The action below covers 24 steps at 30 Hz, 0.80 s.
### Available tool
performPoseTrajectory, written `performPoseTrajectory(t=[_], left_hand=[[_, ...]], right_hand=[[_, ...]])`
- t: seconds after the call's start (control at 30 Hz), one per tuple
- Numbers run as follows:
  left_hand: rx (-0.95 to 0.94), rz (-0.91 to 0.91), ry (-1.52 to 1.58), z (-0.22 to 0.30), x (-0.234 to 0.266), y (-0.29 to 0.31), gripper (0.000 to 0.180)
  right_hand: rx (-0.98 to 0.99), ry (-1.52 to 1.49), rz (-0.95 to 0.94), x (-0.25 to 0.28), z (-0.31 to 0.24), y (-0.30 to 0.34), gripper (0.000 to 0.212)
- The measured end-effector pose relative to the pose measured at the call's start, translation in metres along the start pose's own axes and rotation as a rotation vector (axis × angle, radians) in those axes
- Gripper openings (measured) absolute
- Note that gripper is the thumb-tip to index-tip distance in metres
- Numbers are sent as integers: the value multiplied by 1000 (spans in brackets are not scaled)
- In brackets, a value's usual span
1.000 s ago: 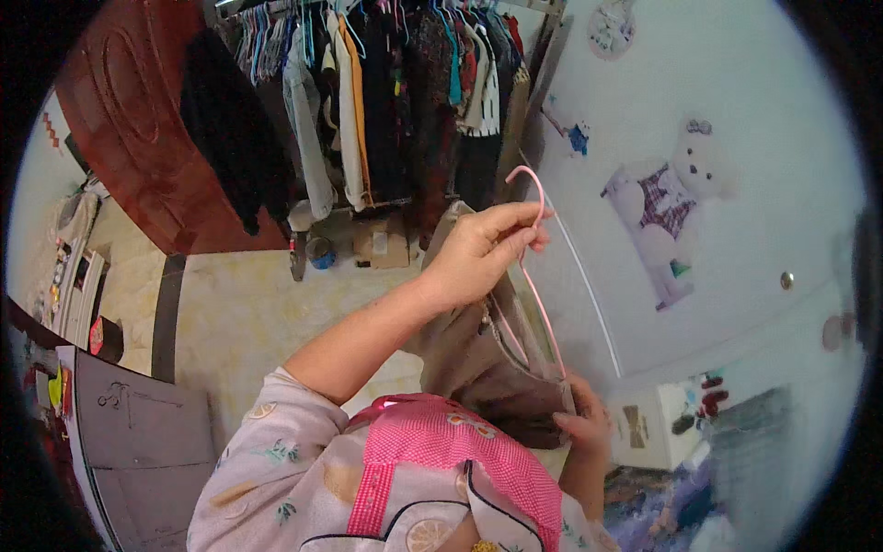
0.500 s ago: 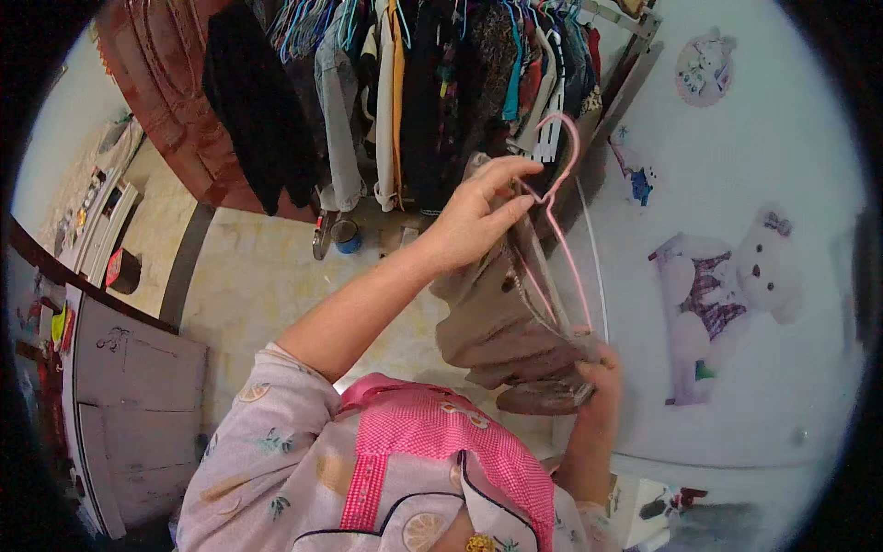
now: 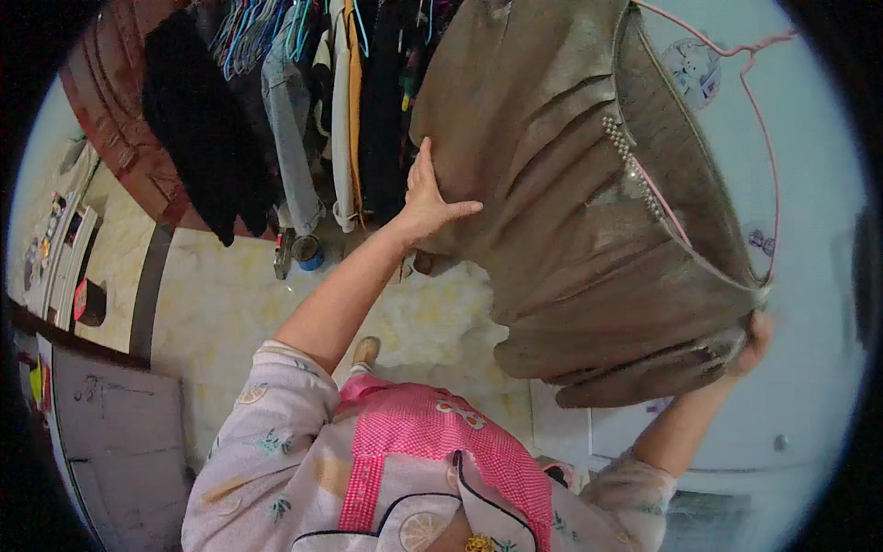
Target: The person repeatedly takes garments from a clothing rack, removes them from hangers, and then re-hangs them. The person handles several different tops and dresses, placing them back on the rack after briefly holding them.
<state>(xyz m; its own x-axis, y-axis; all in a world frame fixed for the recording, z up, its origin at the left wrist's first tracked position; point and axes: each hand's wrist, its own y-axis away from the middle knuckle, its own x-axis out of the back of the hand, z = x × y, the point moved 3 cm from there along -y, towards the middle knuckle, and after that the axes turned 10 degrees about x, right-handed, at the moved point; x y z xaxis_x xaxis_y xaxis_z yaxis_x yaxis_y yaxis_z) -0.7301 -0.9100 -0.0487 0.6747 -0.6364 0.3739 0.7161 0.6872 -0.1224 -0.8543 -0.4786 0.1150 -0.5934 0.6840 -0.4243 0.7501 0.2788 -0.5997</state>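
Note:
A brown top (image 3: 552,175) with beads along its neckline hangs sideways on a pink wire hanger (image 3: 771,156), spread out in front of me at the right. My left hand (image 3: 430,204) lies against the top's left part, thumb and fingers spread. At the other shoulder, near the hanger's lower end, my right hand (image 3: 756,345) grips the cloth; some of its fingers are hidden behind it. The hanger's hook points to the upper right, away from both hands.
Dark, denim and pale clothes (image 3: 342,129) hang in a row behind, with several hangers (image 3: 253,32) above them. A small can (image 3: 308,250) stands on the tiled floor (image 3: 248,304) below. A grey cabinet (image 3: 120,423) is at the left, a pale wall panel (image 3: 819,368) at the right.
The top on its hanger has swung up and right, closer to me, and is spread wider. My left hand has left the hanger's neck for the cloth. My right hand has moved right and up.

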Motion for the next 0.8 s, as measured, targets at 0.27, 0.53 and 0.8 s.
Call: performPoseTrajectory(t=[0.27, 0.53, 0.8], left_hand=[[343, -384, 452, -9, 9, -70, 31], [342, -422, 514, -5, 44, -48, 32], [198, -366, 154, 12, 49, -26, 46]], right_hand=[[-132, 58, 261, -72, 38, -48, 21], [-243, 23, 176, -63, 22, -16, 26], [-226, 76, 200, -62, 12, -9, 21]])
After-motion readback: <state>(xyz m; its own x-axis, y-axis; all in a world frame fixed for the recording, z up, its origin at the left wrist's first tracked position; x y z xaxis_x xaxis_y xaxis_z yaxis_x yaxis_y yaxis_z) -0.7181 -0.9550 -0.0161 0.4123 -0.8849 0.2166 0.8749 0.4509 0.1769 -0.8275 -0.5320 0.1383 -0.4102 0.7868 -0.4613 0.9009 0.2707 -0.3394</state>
